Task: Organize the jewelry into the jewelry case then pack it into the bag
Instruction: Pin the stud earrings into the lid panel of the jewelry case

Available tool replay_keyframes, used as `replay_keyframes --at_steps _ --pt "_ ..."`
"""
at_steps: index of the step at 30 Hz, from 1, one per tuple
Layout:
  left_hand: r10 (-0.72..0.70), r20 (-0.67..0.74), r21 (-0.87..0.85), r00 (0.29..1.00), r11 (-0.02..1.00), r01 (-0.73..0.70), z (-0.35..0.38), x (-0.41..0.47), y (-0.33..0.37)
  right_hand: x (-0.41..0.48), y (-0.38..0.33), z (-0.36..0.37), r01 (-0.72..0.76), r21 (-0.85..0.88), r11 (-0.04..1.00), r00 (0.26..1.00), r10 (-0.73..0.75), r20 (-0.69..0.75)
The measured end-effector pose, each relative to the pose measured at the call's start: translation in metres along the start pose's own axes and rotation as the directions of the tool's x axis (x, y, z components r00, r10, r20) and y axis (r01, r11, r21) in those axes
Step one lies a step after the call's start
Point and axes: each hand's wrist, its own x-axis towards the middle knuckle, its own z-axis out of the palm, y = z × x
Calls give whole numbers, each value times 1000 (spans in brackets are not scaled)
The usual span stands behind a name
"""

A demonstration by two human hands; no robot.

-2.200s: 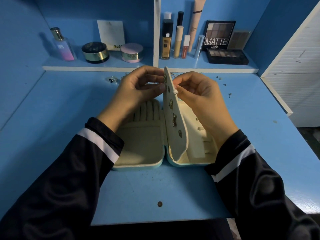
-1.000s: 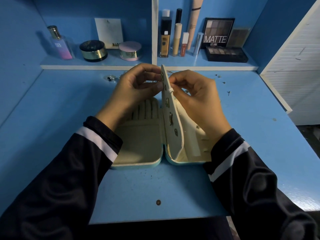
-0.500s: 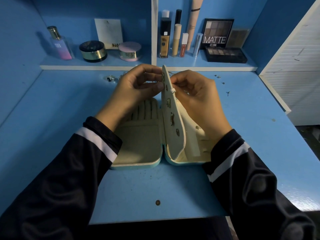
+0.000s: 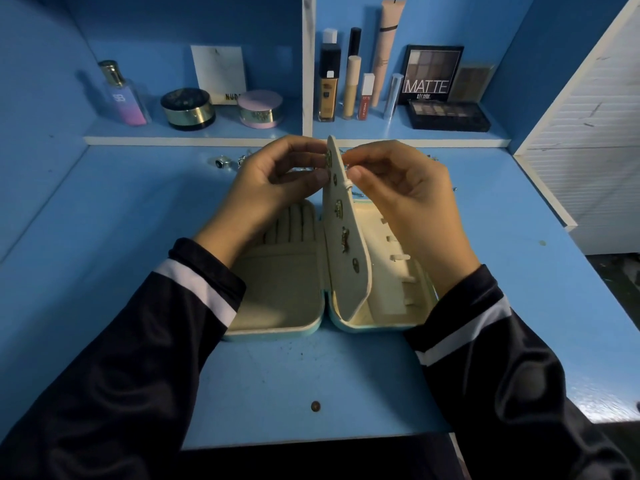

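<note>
Our left hand [image 4: 277, 181] grips, thumb and forefinger curled, the left face of the upright earring panel [image 4: 348, 258] near its top; that panel rises between our hands from the middle of the open jewelry case [image 4: 277, 292] on the desk [image 4: 263, 382]; our right hand [image 4: 405, 188] pinches the same panel from its right side.
</note>
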Motion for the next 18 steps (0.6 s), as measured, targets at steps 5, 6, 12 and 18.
replay_keyframes --at_steps 5,6,12,18 --pt "6 -7 16 1000 1000 -6 6 -1 1 -7 -16 -3 -9 135 991 1000 13 -28" --pt "6 -11 27 1000 1000 -5 8 -1 1 -8 -17 -3 -10 149 989 1000 14 -26" --pt "36 -35 111 999 993 -32 18 -3 8 -10 -18 -13 -39 73 997 999 39 3" --pt "37 -34 203 999 979 -30 24 -7 7 -12 -23 -29 -76 -36 996 994 78 70"
